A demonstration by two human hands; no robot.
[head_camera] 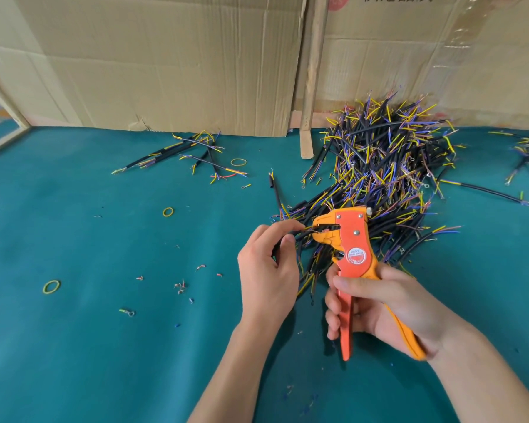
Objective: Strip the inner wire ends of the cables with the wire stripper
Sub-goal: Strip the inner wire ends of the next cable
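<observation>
Your right hand (388, 306) is wrapped around both handles of the orange and yellow plastic wire stripper (353, 239), fingers curled on the red handle and the yellow one lying against your palm; the handles look partly squeezed, though how far the head has closed you cannot tell from here. Your left hand (269, 264) pinches a short black-sheathed cable (290, 235) between thumb and forefinger, feeding its coloured inner wire ends straight into the mouth of the tool. So you are in the middle of a strip: wire seated, blades about to bite or already biting. Next, you would likely need a full, steady squeeze while the left hand keeps the cable level and unmoving, so only insulation comes away and no strands go with it. Just behind the tool lies the big heap of black cables with yellow, blue and purple wire ends (388, 166), your stock to work from. A smaller scatter of similar cables (190, 154) sits further left on the teal cloth table (104, 346), near yellow rubber bands (51, 286) and bits of insulation, with brown cardboard sheets (165, 62) standing behind.
</observation>
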